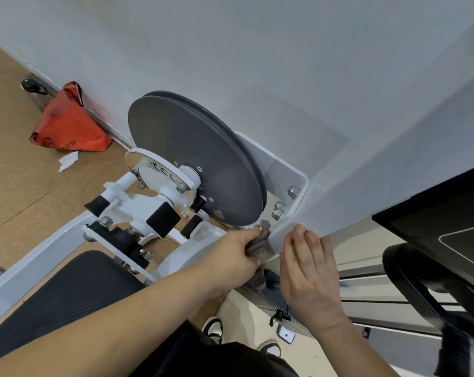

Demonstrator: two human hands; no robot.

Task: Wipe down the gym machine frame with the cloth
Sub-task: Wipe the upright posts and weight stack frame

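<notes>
Brown cork-patterned floor (18, 172) meets a white wall (257, 50), and the white gym machine frame (286, 231) juts out low beside them. The grey cloth (260, 247) is bunched in the left hand (236, 254), whose fingers curl round it and press it against the frame's corner just under the grey pulley disc (195, 161). A loose tail hangs below the fist. The right hand (308, 270) holds nothing and lies flat with straight fingers on the frame's edge, seemingly to brace.

The cloth looks soft and light, so it should fold into tight spots. A bunched grip like this one suits scrubbing, though the dangling tail could snag. The painted frame looks rigid and smooth.

Protruding bolts (278, 209) and the disc crowd the corner. A black ribbed pad (67, 295) sits lower left. By the wall lie a red bag (67, 123) and a paper scrap (67, 160), well apart from the work.
</notes>
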